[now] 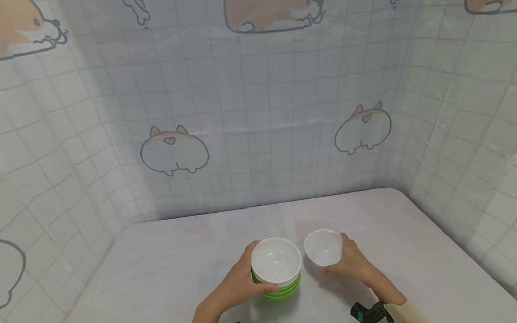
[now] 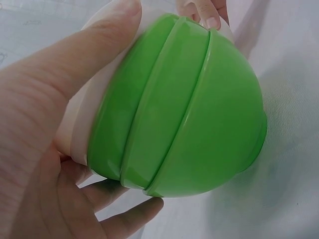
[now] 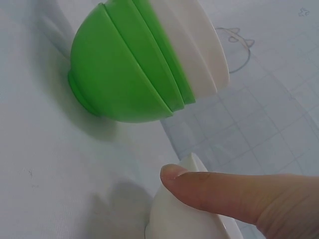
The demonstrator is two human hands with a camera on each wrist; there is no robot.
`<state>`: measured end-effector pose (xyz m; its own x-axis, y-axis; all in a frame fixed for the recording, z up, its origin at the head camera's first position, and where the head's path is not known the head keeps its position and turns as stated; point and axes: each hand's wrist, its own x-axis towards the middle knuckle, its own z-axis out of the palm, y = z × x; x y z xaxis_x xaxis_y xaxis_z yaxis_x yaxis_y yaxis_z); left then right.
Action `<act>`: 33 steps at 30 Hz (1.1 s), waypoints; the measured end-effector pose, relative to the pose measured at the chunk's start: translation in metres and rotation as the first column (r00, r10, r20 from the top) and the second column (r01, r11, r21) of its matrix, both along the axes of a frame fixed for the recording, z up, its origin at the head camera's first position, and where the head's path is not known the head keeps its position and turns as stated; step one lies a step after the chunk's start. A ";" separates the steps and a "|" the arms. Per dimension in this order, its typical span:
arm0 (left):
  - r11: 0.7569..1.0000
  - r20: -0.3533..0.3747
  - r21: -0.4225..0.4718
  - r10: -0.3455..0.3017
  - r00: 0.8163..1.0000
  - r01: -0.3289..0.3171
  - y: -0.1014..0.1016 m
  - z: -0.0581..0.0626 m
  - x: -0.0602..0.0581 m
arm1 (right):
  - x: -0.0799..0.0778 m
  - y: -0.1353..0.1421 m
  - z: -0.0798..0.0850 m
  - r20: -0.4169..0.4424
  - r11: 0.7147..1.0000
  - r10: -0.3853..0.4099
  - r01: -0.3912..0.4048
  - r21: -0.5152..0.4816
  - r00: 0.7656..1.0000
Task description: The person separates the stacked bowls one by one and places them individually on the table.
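My left hand [image 1: 240, 282] grips the side of a nested stack, its thumb near the upper rims and its fingers round the far side. Green bowls [image 2: 214, 114] form the lower part, and white bowls [image 3: 192, 47] sit in the top of them. The topmost white bowl [image 1: 276, 260] shows a bare inside. Just right of the stack, my right hand [image 1: 353, 262] holds a separate white bowl [image 1: 323, 247] by its right side, thumb on the outer wall. That bowl is upright and apart from the stack; whether its base touches the table cannot be told.
The pale table [image 1: 166, 262] extends around both hands, with its back edge behind the bowls. Grid-patterned cloth [image 1: 253, 105] with cartoon dogs hangs at the back and on both sides. A dark wrist device [image 1: 372, 314] is strapped to each forearm.
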<state>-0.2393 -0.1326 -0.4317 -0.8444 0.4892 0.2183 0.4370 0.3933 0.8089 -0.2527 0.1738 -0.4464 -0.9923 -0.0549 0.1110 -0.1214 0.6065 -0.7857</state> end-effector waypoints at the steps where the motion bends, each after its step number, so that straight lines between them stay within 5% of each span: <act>1: 1.000 -0.001 -0.002 0.001 1.000 -0.001 0.000 0.000 0.000 | 0.000 0.000 0.000 0.005 1.000 -0.002 0.002 0.004 1.000; 8: 1.000 -0.012 -0.001 -0.005 1.000 0.005 0.000 0.001 -0.001 | 0.000 0.001 0.001 0.061 0.997 -0.016 0.012 0.070 0.998; 19: 1.000 -0.040 -0.011 0.019 0.999 -0.019 0.002 0.000 -0.002 | 0.005 0.008 0.014 0.103 0.985 0.087 -0.101 0.138 0.991; 25: 0.999 -0.042 -0.017 0.032 0.999 -0.032 0.002 0.000 -0.002 | 0.007 0.005 0.024 0.059 0.973 0.101 -0.112 0.204 0.993; 33: 0.999 -0.047 -0.023 0.036 0.998 -0.037 0.002 -0.001 -0.003 | 0.011 -0.015 0.036 -0.059 0.989 0.133 -0.129 0.067 0.989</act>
<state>-0.2423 -0.1310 -0.4322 -0.8511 0.4638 0.2462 0.4589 0.4291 0.7780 -0.2417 0.1593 -0.4108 -0.9671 -0.1932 0.1653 -0.2515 0.6301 -0.7346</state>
